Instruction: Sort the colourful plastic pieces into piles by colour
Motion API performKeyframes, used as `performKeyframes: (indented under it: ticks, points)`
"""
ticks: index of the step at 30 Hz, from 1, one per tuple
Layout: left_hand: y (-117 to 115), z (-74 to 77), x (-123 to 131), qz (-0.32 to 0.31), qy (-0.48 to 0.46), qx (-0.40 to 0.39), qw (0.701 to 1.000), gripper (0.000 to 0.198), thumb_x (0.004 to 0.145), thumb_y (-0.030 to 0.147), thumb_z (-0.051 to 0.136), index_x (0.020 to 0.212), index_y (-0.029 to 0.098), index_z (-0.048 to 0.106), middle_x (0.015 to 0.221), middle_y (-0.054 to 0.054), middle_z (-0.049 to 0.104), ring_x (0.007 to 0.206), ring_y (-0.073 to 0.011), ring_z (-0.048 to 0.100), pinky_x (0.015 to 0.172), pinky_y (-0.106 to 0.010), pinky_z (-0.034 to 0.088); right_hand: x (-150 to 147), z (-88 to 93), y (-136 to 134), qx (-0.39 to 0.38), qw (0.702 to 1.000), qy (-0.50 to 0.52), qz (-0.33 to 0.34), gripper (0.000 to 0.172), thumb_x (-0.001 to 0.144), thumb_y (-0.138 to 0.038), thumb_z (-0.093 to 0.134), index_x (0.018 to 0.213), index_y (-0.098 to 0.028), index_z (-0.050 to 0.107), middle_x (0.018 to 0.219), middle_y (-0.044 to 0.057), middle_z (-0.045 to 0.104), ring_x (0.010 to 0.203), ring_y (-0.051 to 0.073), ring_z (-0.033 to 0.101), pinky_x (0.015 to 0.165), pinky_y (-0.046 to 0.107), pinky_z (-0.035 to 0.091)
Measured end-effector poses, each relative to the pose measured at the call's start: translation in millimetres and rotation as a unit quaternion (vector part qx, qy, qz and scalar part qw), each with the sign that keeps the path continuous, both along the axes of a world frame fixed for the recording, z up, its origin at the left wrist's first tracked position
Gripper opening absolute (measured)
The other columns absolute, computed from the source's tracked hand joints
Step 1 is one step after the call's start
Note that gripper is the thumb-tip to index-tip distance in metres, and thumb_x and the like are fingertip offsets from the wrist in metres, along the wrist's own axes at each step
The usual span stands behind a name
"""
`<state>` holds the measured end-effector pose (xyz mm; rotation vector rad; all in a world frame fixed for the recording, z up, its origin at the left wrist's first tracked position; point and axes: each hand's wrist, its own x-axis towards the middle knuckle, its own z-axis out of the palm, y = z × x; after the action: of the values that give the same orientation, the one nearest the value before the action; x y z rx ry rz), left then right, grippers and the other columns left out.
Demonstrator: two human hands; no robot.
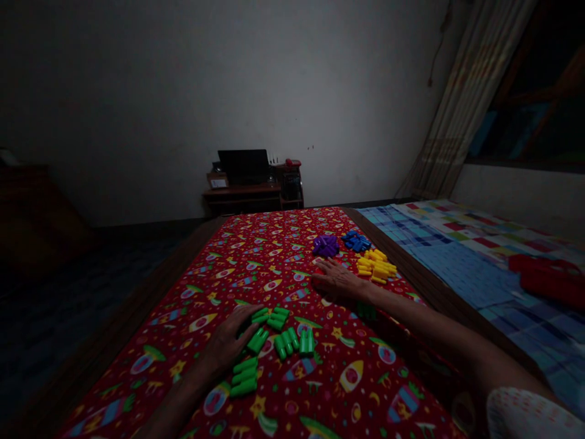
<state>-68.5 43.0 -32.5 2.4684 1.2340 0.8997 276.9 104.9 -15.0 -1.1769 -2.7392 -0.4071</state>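
My left hand (227, 341) lies on the red rocket-print cloth (256, 256), its fingers resting against a scatter of green plastic blocks (269, 341); it grips none that I can see. My right hand (337, 280) lies flat farther out, fingers stretched, palm down on the cloth. Just beyond its fingertips sit a purple pile (325, 245), a blue pile (357, 242) and a yellow pile (376, 266) of the same blocks. A few more green pieces (365, 311) show under my right forearm.
The cloth covers a wooden table with a raised rim (137, 305). To the right lies a bed with a patchwork cover (461, 250) and a red object (548, 277). A low desk with a dark screen (244, 164) stands by the far wall.
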Motion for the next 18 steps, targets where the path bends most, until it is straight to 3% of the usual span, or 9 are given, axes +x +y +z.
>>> performKeyframes:
  ticks: [5,10,14,18]
  points:
    - [1,-1.8,0,-0.003,-0.003,0.001,1.0,0.04,0.091,0.046,0.047,0.116,0.021,0.064,0.113,-0.008,0.07,0.103,-0.0221,0.066,0.092,-0.035,0.052,2,-6.2,3,-0.004,1.0,0.025,0.0,0.034,0.094,-0.033,0.049,0.122,-0.018,0.059,0.135,0.021,0.05,0.125,0.028,0.048,0.107,0.054,0.032]
    - [0,-0.8,0,-0.005,-0.01,0.002,1.0,0.038,0.091,0.045,0.047,0.115,0.021,0.064,0.114,-0.009,0.069,0.103,-0.0227,0.066,0.091,-0.036,0.053,-2,11.5,-11,0.017,0.997,0.07,0.017,0.031,0.092,-0.031,0.053,0.12,-0.019,0.061,0.132,0.018,0.053,0.121,0.026,0.051,0.105,0.052,0.035]
    - [0,0.8,0,-0.006,-0.013,-0.004,1.0,0.039,0.09,0.046,0.048,0.116,0.022,0.064,0.113,-0.008,0.07,0.102,-0.0229,0.066,0.089,-0.035,0.053,-18,27.7,-48,0.023,0.987,0.145,0.067,0.028,0.094,-0.024,0.049,0.118,-0.019,0.061,0.119,0.013,0.062,0.11,0.021,0.057,0.101,0.043,0.042]
    - [0,1.2,2,-0.008,-0.021,-0.01,1.0,0.037,0.089,0.044,0.05,0.115,0.021,0.064,0.111,-0.008,0.07,0.101,-0.0223,0.066,0.089,-0.035,0.053,-53,25.8,-105,-0.046,0.978,0.155,0.132,0.028,0.095,-0.028,0.049,0.119,-0.02,0.058,0.115,0.011,0.063,0.104,0.018,0.057,0.094,0.034,0.045]
